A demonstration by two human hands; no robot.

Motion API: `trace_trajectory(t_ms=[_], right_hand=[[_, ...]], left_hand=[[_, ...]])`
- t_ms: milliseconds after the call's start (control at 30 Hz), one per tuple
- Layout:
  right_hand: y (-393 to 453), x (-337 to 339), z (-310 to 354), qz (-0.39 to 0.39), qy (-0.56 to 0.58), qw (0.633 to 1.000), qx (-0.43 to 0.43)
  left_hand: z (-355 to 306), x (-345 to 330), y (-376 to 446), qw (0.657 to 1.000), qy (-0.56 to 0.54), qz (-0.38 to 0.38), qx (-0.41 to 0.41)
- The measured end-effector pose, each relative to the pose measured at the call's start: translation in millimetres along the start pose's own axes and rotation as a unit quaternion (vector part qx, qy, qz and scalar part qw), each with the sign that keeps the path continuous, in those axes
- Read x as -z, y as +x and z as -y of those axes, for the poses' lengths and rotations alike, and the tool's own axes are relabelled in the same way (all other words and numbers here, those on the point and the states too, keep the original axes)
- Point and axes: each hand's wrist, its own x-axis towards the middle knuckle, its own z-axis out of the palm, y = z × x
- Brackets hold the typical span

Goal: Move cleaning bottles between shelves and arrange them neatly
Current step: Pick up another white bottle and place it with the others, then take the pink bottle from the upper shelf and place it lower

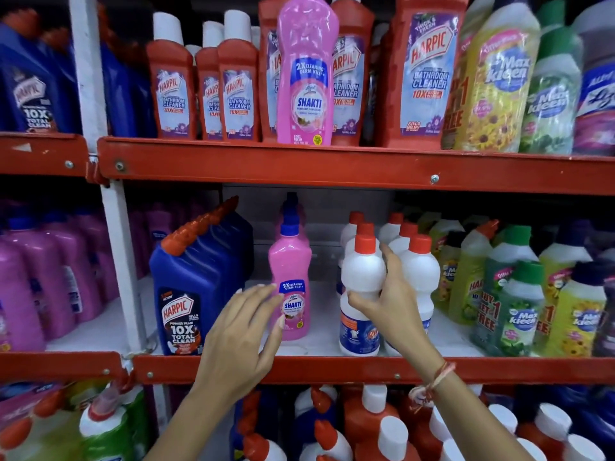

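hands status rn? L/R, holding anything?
Left hand: open, fingers spread at the pink Shakti bottle, not gripping it.
Right hand: closed around the waist of the front white bottle.

Glossy pink plastic bottle point(290, 287), matt white plastic bottle point(362, 294), painted red metal shelf edge point(332, 168).

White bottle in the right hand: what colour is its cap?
Orange-red cap on the white bottle, seen in the head view.

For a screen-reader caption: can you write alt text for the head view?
A person's right hand grips a white plastic bottle with a red cap on the middle red metal shelf, while the left hand reaches open toward a pink Shakti cleaner bottle beside it.
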Motion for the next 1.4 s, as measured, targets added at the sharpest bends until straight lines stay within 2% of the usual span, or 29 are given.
trace_trajectory(t_ms=[167, 500, 600, 733, 800, 900, 1000, 1167, 1400], right_hand=[[0.2, -1.9, 4.9, -0.031, -0.039, 0.998, 0.029], [-1.7, 12.8, 27.5, -0.059, -0.133, 0.986, 0.079], [1.2, 22.6, 52.0, -0.122, -0.126, 0.976, 0.130], [17.3, 30.3, 92.4, -0.235, -0.113, 0.940, 0.218], [29.6, 28.7, 112.6, -0.263, -0.103, 0.924, 0.256], [50.0, 21.0, 142.8, -0.265, -0.087, 0.919, 0.279], [72.1, 11.4, 169.7, -0.245, -0.077, 0.928, 0.270], [110.1, -5.6, 194.6, -0.184, -0.082, 0.962, 0.184], [127.8, -28.6, 205.1, -0.247, -0.199, 0.937, 0.145]], left_hand=[[3.8, 13.9, 25.2, 0.998, 0.026, -0.044, -0.025], [5.3, 20.1, 35.0, 0.995, 0.038, -0.084, -0.039], [4.3, 26.8, 49.2, 0.992, 0.047, -0.112, -0.046], [7.5, 39.1, 77.2, 0.981, 0.074, -0.165, -0.070], [11.8, 45.4, 91.1, 0.975, 0.096, -0.185, -0.084], [19.0, 53.2, 106.8, 0.964, 0.138, -0.208, -0.093], [27.7, 57.5, 115.1, 0.957, 0.164, -0.219, -0.095], [47.3, 62.8, 117.5, 0.957, 0.187, -0.199, -0.097], [66.6, 67.9, 113.4, 0.963, 0.179, -0.179, -0.096]])
